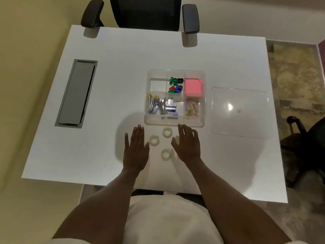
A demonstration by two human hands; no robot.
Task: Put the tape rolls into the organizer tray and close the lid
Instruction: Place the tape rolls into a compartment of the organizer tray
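White matte table [105, 106]: clear ring-shaped tape rolls [154, 140] near its front edge, between flat, spread, empty left hand [135, 152] and right hand [188, 147].

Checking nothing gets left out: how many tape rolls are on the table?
3 clearly: one beside the left hand, one near the tray, one nearest. The right hand may hide more.

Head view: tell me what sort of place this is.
Probably an office or home workspace: a white desk with a grey cable hatch, a black office chair across it, and a clear organizer tray of stationery.
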